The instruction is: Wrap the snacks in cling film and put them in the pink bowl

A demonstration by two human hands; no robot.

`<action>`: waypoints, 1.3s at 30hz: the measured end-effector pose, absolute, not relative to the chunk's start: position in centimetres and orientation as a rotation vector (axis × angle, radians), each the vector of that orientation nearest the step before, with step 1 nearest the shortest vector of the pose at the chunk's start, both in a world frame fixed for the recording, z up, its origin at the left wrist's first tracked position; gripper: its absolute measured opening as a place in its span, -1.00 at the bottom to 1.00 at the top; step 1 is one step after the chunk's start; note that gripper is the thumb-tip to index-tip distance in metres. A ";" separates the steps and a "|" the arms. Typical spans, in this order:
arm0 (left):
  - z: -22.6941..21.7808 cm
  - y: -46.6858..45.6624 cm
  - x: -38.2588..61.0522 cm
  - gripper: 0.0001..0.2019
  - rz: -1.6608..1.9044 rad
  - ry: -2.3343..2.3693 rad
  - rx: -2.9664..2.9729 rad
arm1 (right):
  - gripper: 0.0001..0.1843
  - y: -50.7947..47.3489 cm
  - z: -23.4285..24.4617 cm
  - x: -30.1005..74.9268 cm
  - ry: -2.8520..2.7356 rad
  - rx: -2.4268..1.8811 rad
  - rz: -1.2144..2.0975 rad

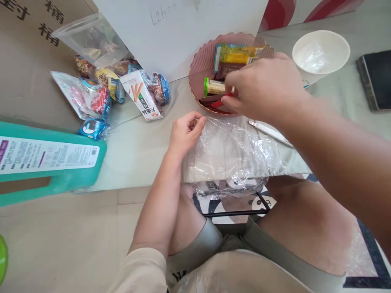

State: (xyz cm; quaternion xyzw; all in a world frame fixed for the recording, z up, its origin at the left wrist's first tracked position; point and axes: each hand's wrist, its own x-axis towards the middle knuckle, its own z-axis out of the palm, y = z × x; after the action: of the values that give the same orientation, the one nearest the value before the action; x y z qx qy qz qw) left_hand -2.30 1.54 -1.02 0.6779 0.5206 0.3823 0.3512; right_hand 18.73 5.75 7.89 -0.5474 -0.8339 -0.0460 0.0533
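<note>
My left hand (187, 132) is closed in a pinch on the edge of a clear plastic bag (226, 152), which lies across the table front and hangs over its edge. A pink scalloped bowl (200, 61) holds several wrapped snacks, among them a yellow packet (238, 53) and a brown one. My right hand (262, 87) reaches over the bowl's right side, its thumb and fingers closing on a wrapped snack (215, 87) with a green end. A red wrapper (217, 103) lies right under the thumb. The fingers partly hide what they grip.
White tweezers-like tool (270, 132) lies beside the bag. Right of the bowl stand a paper cup (320, 53) and a dark phone (377, 81). To the left are a stick-snack box (142, 95), bagged snacks (91, 97) and a teal jug (76, 179). A white board (183, 32) stands behind.
</note>
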 end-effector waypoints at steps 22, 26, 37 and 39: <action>0.3 1.0 -2.1 -0.56 1.100 0.989 1.640 | -0.80 4.3 5.8 22.7 -2.200 -1.570 0.359; 0.3 1.3 -2.4 -0.52 1.133 0.973 1.592 | -0.72 -1.2 7.0 23.3 -1.812 -1.443 0.555; 0.0 1.0 -4.2 -0.48 0.977 1.137 1.504 | -0.89 -5.8 2.5 24.0 -1.700 -1.705 0.819; 0.1 0.7 -4.6 -0.39 0.819 1.097 1.476 | -0.89 -5.6 2.1 24.2 -1.560 -1.688 0.771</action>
State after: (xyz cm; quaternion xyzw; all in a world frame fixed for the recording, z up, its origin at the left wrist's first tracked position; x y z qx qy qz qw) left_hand -4.62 0.70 0.14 0.6197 0.4603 0.3437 0.5348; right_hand 24.15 -5.64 2.10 -0.6520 -0.6024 0.2977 0.3513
